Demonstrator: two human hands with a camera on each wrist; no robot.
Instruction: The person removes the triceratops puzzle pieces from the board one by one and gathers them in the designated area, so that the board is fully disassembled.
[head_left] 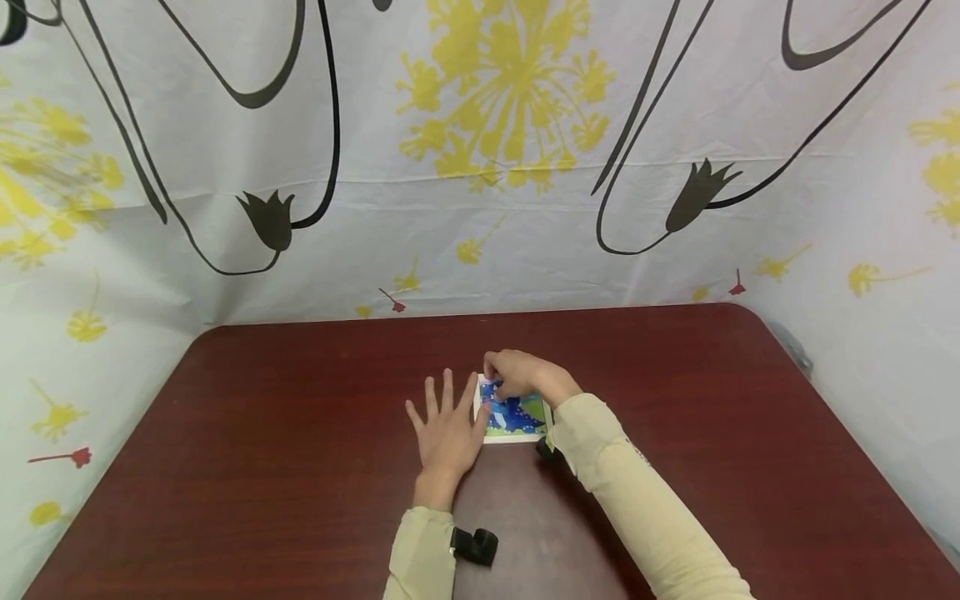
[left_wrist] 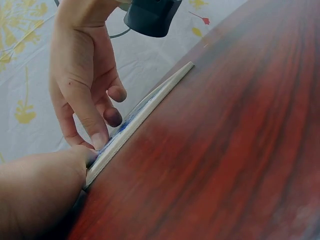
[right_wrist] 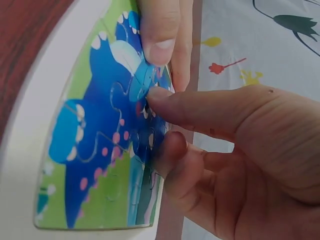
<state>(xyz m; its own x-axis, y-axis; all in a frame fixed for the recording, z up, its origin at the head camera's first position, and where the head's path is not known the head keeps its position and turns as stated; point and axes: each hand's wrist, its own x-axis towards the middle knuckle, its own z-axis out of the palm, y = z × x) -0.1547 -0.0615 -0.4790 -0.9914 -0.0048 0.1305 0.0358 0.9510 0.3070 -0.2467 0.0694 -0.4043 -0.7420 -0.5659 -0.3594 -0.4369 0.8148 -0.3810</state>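
A jigsaw puzzle [head_left: 513,417] in a pale frame lies on the table, its picture a blue dinosaur on green. My left hand [head_left: 447,435] is flat with fingers spread at its left side, the thumb [right_wrist: 161,37] resting over the frame's edge. Over the puzzle's far left part is my right hand [head_left: 528,375], fingers bent and tips down at the dinosaur's head. In the right wrist view, the right thumb [right_wrist: 167,102] and a curled fingertip stand apart at the blue pieces [right_wrist: 145,131]; I cannot tell whether they pinch one.
The dark red wooden table [head_left: 300,467] extends around the puzzle on all sides. Behind it hangs a white cloth [head_left: 360,142] with yellow flowers and dark stems. Each wrist wears a small black camera, with the left one [head_left: 475,547] beside the sleeve.
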